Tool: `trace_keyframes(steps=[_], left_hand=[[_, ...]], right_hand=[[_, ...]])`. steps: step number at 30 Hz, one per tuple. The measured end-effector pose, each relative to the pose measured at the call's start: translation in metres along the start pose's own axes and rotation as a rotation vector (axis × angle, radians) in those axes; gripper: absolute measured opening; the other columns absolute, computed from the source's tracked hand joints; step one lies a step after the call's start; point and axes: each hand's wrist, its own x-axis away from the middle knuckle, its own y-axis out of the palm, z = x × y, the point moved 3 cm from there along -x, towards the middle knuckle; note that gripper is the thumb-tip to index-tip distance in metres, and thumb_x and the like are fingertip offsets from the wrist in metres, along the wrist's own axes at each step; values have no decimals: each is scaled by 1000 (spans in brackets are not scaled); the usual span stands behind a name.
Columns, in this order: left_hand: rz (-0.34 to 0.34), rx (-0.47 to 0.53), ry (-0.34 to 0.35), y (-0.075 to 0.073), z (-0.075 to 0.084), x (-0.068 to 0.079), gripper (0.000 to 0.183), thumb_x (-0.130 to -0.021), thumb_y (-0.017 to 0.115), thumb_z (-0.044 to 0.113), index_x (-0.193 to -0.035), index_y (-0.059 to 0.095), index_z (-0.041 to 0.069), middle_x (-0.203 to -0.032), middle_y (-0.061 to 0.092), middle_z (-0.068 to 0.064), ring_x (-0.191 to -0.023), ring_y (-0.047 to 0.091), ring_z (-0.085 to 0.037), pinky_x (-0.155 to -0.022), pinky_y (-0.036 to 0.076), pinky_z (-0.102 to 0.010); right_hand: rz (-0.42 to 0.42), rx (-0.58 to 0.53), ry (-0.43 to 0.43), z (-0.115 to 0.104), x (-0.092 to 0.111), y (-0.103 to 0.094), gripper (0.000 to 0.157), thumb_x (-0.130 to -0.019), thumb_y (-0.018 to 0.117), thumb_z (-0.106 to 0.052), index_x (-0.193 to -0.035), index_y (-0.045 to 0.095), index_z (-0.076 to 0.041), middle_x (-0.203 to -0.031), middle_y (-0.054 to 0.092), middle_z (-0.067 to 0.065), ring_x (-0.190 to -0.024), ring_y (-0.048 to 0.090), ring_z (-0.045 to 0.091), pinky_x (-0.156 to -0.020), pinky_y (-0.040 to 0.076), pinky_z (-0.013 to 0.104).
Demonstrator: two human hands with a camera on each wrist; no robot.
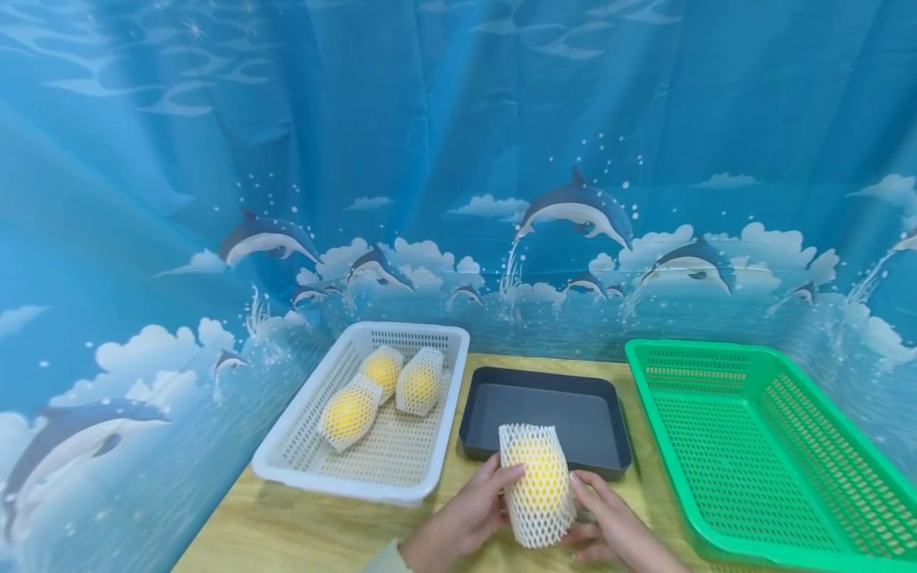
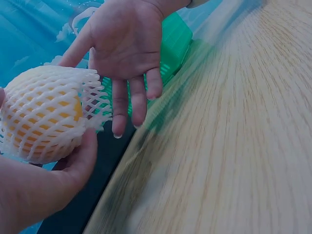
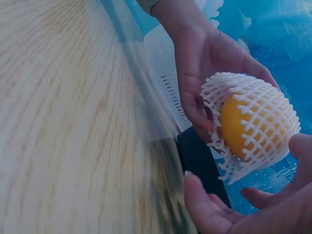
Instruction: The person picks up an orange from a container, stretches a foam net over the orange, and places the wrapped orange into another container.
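Note:
A yellow fruit [image 1: 539,482] in a white foam net sleeve is held up over the front edge of a dark grey tray [image 1: 494,390]. My left hand [image 1: 478,503] grips it from the left, thumb on the near side of the net. On the other side is my right hand [image 1: 610,517], its fingertips right at the net. In the left wrist view that right hand [image 2: 127,44] shows its palm, fingers extended. The right wrist view shows the netted fruit [image 3: 258,122] resting against the left hand [image 3: 195,68], with bare yellow skin at the sleeve's open end.
To the left, a white plastic basket [image 1: 447,414] holds three more netted yellow fruits [image 1: 351,412]. A green plastic basket [image 1: 759,446] stands at the right. All sit on a wood-grain table [image 1: 286,521], with a blue dolphin-print curtain [image 1: 430,159] behind.

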Motion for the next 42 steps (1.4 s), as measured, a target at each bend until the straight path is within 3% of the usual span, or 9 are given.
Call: trace_keyframes(steps=[3,6,11,14,24,30,42], left_hand=[[5,-9,-17,-1,0,0,57,-96,56,32,-141,37,4,-111,64,-10,-98,62,-23,-86,52,-43],[11,-20,-32,-2,-1,1,56,-96,57,33,-140,38,4,-111,65,-9,-100,62,-23,-88,51,-44],[-2,-39,-35,-1,0,2,54,-96,57,31,-140,40,4,-111,65,-9,-100,63,-24,-90,51,-43],[-12,-62,-37,-1,0,2,55,-96,58,29,-141,39,4,-112,66,-11,-100,64,-26,-91,52,-44],[-9,-142,-78,1,0,6,47,-96,60,24,-135,42,4,-104,69,-12,-96,66,-26,-87,55,-43],[-9,-144,-87,1,0,7,47,-97,60,25,-135,42,3,-104,69,-14,-96,67,-28,-87,55,-44],[-25,-146,-79,3,9,8,58,-96,60,31,-141,38,1,-107,68,-15,-99,66,-31,-88,55,-46]], right_hand=[[21,33,-20,-1,-1,0,73,-102,37,-51,-144,16,6,-125,46,31,-90,65,27,-72,57,43],[27,39,-98,-5,-1,0,70,-104,38,-43,-146,12,7,-134,37,39,-101,63,34,-82,56,47],[59,22,-193,-9,2,1,68,-103,47,-31,-150,11,2,-136,34,40,-108,59,36,-89,54,46],[66,24,-187,-10,2,2,69,-101,51,-31,-151,13,0,-136,37,37,-109,58,33,-88,54,47],[-9,1,-125,-6,-2,2,74,-101,53,-29,-148,10,8,-131,44,32,-107,58,25,-88,54,49],[25,-2,-94,-5,-4,4,74,-100,55,-29,-148,12,7,-130,45,30,-105,58,23,-87,55,48],[104,9,-119,-9,-1,8,74,-97,59,-31,-147,19,5,-133,42,34,-108,58,28,-87,55,49]])
